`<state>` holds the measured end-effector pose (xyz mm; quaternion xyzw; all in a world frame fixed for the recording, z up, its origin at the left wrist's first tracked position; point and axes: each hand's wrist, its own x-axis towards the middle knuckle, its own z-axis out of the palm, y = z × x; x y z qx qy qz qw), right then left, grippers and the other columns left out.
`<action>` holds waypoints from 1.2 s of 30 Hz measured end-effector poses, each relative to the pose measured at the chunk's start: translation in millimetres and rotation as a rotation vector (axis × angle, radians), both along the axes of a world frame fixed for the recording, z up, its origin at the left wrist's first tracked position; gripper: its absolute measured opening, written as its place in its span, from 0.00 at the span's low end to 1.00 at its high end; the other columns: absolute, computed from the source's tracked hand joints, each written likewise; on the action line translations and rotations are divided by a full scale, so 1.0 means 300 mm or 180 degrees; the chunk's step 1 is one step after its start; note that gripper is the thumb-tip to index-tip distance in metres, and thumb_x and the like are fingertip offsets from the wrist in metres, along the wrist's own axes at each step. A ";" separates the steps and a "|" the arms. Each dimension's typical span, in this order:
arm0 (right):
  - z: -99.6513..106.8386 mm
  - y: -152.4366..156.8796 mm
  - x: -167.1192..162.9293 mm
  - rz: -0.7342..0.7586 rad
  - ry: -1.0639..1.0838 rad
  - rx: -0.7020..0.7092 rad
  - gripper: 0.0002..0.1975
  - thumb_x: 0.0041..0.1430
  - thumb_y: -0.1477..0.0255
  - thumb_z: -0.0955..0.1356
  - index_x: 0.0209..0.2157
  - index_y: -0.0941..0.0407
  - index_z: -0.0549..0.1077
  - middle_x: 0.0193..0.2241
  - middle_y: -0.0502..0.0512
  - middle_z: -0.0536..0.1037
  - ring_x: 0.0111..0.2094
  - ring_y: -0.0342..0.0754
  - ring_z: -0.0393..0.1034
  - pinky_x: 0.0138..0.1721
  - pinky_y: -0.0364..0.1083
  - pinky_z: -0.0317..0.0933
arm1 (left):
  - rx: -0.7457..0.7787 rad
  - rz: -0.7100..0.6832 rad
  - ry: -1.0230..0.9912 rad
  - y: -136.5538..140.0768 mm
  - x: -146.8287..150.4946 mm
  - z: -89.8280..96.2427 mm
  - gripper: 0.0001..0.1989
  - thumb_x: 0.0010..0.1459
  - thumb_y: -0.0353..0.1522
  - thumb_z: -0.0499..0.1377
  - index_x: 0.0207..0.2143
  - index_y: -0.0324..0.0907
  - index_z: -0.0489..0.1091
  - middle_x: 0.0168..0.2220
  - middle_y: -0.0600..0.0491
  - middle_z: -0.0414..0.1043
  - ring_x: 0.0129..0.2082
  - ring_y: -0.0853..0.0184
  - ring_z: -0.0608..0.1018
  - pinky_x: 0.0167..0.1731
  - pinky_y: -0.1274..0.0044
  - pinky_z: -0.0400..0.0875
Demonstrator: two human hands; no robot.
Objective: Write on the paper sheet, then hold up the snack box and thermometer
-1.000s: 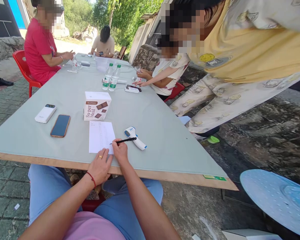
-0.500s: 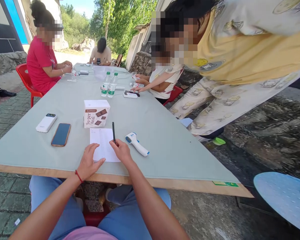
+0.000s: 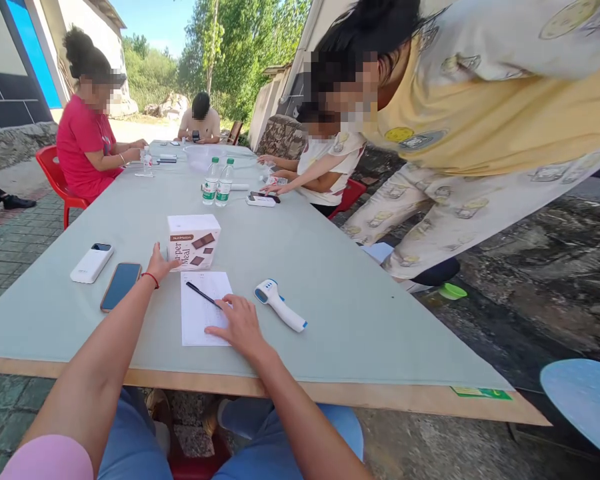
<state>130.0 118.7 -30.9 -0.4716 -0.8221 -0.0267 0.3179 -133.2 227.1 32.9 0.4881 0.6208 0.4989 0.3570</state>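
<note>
My left hand (image 3: 161, 264) is stretched forward at the lower left corner of a white and brown box (image 3: 195, 243) marked "Meal". Its fingers are spread along the box's left side, and the thumb crosses the front corner. My right hand (image 3: 240, 323) rests over the right part of a written sheet of paper (image 3: 200, 330), fingers and thumb apart. A black pen (image 3: 203, 293) lies slanted across the sheet, its lower end at my right fingertips. Just right of that hand lies a white and blue infrared thermometer (image 3: 281, 307).
A phone (image 3: 121, 287) and a white power bank (image 3: 92, 263) lie left on the table (image 3: 350, 320). Two water bottles (image 3: 217, 183) stand beyond the box. One person in yellow (image 3: 460, 113) leans over from the right; several others sit farther along.
My left hand has gone from the paper forward to the box. The pen, upright in my right hand before, now lies flat on the paper, and the right hand's fingers have spread.
</note>
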 end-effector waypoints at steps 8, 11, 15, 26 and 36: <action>-0.022 -0.046 -0.007 -0.0264 0.0433 0.0305 0.20 0.61 0.55 0.67 0.47 0.55 0.74 0.50 0.64 0.72 0.51 0.57 0.64 0.51 0.55 0.55 | 0.0264 -0.0900 -0.0297 0.046 -0.031 0.009 0.40 0.34 0.33 0.72 0.53 0.39 0.63 0.53 0.43 0.70 0.55 0.54 0.70 0.54 0.62 0.66; -0.020 -0.019 0.048 -0.1026 0.0597 0.0334 0.18 0.64 0.60 0.63 0.49 0.55 0.72 0.52 0.67 0.70 0.54 0.60 0.63 0.53 0.59 0.54 | 0.0351 -0.0737 -0.0316 0.021 -0.036 0.012 0.39 0.36 0.34 0.71 0.53 0.39 0.64 0.54 0.43 0.68 0.55 0.55 0.69 0.55 0.61 0.65; 0.013 0.013 0.166 -0.2177 0.0182 -0.0557 0.26 0.60 0.62 0.66 0.55 0.63 0.67 0.55 0.77 0.67 0.57 0.69 0.59 0.53 0.63 0.51 | 0.0464 -0.0537 -0.0586 -0.016 -0.052 0.045 0.38 0.35 0.35 0.73 0.51 0.41 0.65 0.52 0.44 0.70 0.54 0.54 0.71 0.54 0.60 0.65; 0.154 0.030 0.201 -0.2045 0.0527 -0.2201 0.15 0.59 0.68 0.63 0.46 0.58 0.71 0.42 0.64 0.76 0.43 0.56 0.71 0.39 0.48 0.60 | 0.0005 -0.1104 -0.2619 -0.357 0.149 0.142 0.26 0.46 0.42 0.71 0.45 0.42 0.68 0.45 0.48 0.76 0.45 0.56 0.79 0.43 0.66 0.75; 0.306 -0.265 -0.004 -0.0144 0.4537 -0.2217 0.18 0.44 0.59 0.71 0.33 0.56 0.69 0.19 0.45 0.68 0.23 0.43 0.59 0.27 0.43 0.55 | -0.0033 -0.0451 -0.2339 -0.522 0.144 -0.016 0.34 0.40 0.37 0.74 0.49 0.39 0.69 0.48 0.44 0.76 0.47 0.53 0.78 0.46 0.65 0.74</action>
